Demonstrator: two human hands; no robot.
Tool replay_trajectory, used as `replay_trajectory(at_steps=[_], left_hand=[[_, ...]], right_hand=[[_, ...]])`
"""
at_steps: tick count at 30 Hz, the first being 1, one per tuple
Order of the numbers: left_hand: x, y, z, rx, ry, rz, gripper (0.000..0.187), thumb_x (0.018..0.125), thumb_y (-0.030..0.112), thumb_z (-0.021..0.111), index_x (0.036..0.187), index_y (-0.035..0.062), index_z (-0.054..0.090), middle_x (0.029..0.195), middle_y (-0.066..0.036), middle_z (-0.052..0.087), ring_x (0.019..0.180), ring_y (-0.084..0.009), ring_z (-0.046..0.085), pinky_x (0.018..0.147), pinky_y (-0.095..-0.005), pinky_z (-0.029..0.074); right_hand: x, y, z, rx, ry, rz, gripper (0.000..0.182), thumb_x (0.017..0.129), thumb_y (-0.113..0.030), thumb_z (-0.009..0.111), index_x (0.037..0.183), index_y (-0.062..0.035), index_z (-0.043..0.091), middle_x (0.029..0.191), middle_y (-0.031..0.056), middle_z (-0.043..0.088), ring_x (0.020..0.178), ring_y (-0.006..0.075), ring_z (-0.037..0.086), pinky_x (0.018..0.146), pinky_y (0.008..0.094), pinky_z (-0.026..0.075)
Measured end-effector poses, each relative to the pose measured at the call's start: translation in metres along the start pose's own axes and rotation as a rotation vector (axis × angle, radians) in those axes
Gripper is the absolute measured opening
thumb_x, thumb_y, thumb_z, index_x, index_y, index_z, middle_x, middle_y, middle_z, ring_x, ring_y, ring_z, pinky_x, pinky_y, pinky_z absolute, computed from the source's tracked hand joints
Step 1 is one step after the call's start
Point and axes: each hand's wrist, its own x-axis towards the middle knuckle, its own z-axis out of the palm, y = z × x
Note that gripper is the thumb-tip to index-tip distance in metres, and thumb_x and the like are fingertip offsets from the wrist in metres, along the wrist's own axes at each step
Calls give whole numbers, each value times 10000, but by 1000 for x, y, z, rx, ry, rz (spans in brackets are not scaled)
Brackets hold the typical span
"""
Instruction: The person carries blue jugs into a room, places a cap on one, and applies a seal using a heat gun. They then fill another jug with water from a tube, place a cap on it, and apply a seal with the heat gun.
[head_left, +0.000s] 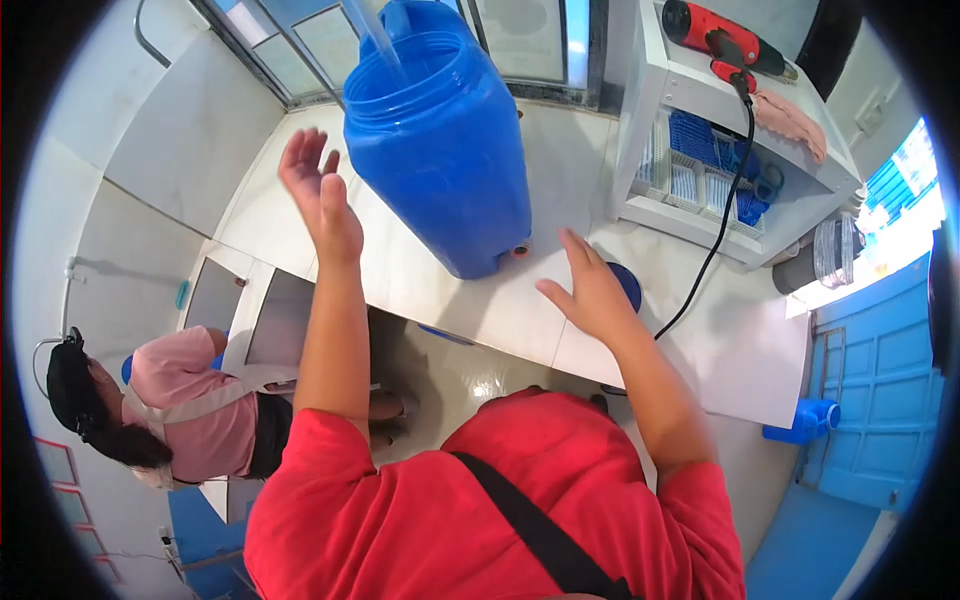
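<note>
On the white surface (470, 300) stands a blue barrel (440, 150) — left hand (318, 195) raised beside it, right hand (590, 290) near its base, both grips spread open, empty.

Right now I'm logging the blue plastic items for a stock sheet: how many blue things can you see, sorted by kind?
Big blue barrel on the counter: 1
Blue round lid by the right hand: 1
Small blue container on the floor: 1
Blue trays in the shelf unit: several, too crowded to count
Total clearly countable: 3
</note>
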Motion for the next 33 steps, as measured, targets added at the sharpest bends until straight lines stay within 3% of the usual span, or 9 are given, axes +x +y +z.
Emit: replay_trajectory(at_steps=[2,8,10,12,16,19,23,27,33], left_hand=[[11,-6,0,-11,-127,-120,1202,722,803,638,1557,104,131,1585,-179,215,1491,-320,167,1178,-544,152],[0,16,20,-49,-349,-228,1422,594,748,796,1564,46,28,1540,-192,299,1411,-331,335,1151,-441,295],[-4,25,22,44,-320,-241,1402,599,657,857,1559,38,45,1509,-209,332,1382,-321,380,1129,-447,334],[-8,22,21,-36,-262,-257,1323,633,408,934,1552,39,56,1442,-204,417,1313,-310,461,1095,-435,384],[-11,22,21,60,-306,-234,1184,731,364,877,1560,63,86,1452,-183,415,1316,-301,457,1100,-430,373],[-22,11,19,89,-262,-204,1119,772,359,845,1560,57,110,1499,-179,356,1366,-298,396,1131,-432,323],[-63,14,27,166,-147,-268,1017,826,327,793,1554,54,137,1532,-176,295,1420,-295,317,1155,-442,273],[-120,26,44,288,0,-303,868,866,176,733,1532,53,190,1530,-164,290,1431,-293,300,1145,-453,281],[-133,62,60,371,40,-379,734,905,119,664,1507,49,249,1519,-146,320,1404,-284,331,1116,-442,323]], right_hand=[[30,-12,2,57,7,27,820,877,-363,715,1469,47,323,1465,287,410,1340,415,437,1111,443,373],[83,-12,23,589,0,45,900,845,-317,763,1504,29,257,1423,273,466,1321,383,477,1094,404,395],[87,-20,23,728,-14,161,895,839,-293,770,1505,21,262,1418,269,473,1316,374,485,1093,397,396],[92,-17,21,502,-83,43,840,886,-133,722,1533,-28,198,1498,230,372,1394,326,382,775,333,627],[84,-25,-5,434,-117,6,812,902,-184,705,1527,-22,213,1485,235,390,1379,339,410,900,382,579],[61,-52,-58,193,5,-75,709,891,-217,680,1482,-38,333,1462,223,439,1340,390,436,1111,415,375],[38,-41,-165,-160,468,-332,489,894,-211,672,1351,-99,536,1413,153,511,1317,346,471,1100,435,384],[37,3,-282,-561,605,-266,505,878,-259,689,1338,-100,555,1390,166,534,1323,350,467,1116,447,358],[61,69,-349,-698,180,-108,540,889,-310,666,1357,-65,551,1349,216,572,1237,362,551,1051,432,404]])
